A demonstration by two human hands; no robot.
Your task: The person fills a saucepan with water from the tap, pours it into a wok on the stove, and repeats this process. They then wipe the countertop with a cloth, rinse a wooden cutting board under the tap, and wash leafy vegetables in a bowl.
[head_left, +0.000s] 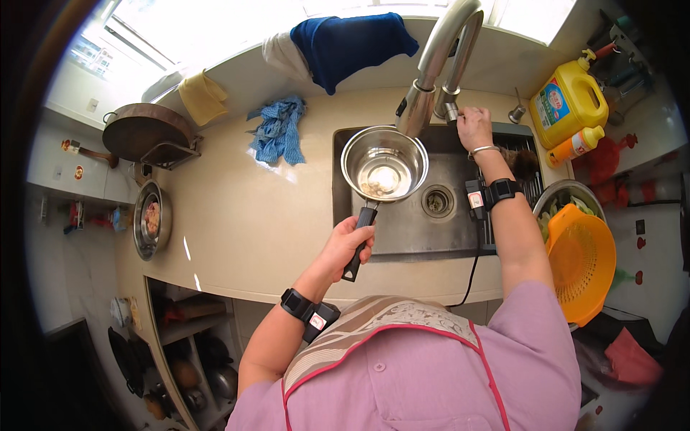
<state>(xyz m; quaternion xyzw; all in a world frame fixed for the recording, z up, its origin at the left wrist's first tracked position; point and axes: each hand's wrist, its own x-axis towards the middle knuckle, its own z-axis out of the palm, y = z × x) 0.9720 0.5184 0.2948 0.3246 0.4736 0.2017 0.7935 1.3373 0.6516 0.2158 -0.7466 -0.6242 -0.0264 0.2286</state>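
Note:
My left hand (348,246) is closed round the black handle of a small steel saucepan (356,161). The pan is over the left part of the sink (460,241), near the spout of the tall faucet (419,108). Some pale bits show at the pan's bottom, too small to name. At the base of the faucet, on its right side, my right hand (476,129) has its fingers bent on the short lever. The steel drain (437,201) shows to the right of the pan.
A blue cloth (280,129) lies on the counter to the left. Farther left stand a dark pan (147,133) in a rack and a steel bowl (164,223) of raw meat. At right are a yellow jug (568,104), an orange bottle (575,147) and an orange colander (582,266).

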